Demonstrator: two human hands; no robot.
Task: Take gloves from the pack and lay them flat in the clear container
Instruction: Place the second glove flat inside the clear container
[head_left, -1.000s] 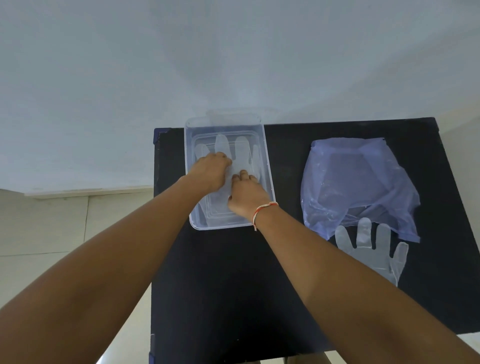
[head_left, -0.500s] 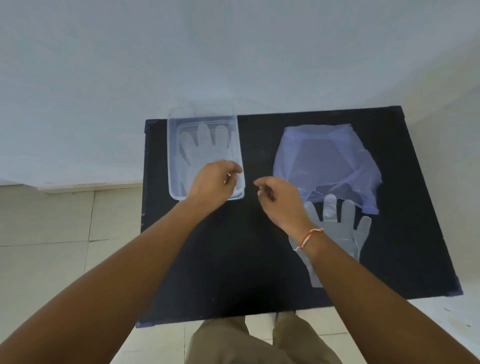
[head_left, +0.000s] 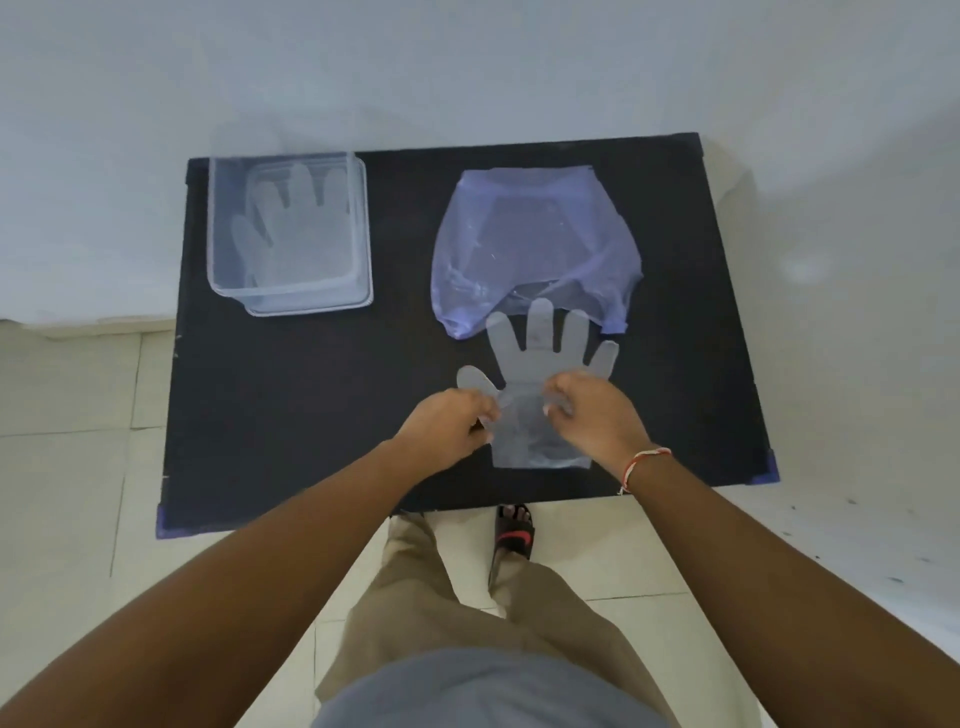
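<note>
A clear plastic glove (head_left: 540, 364) lies flat on the black table (head_left: 291, 395), its fingers pointing away from me and touching the mouth of the bluish plastic pack (head_left: 535, 244). My left hand (head_left: 447, 426) pinches the glove's left edge near the thumb. My right hand (head_left: 597, 415) pinches its right side at the palm. At the table's far left stands the clear container (head_left: 363, 234), with a glove (head_left: 296, 223) lying flat inside it.
The table's front edge (head_left: 467, 506) runs just past my wrists. My legs and a sandalled foot (head_left: 514, 535) stand on the tiled floor below it. A white wall rises behind the table.
Both hands left the container and moved right and toward me to the loose glove by the pack, closing on its two sides. The view has tilted down.
</note>
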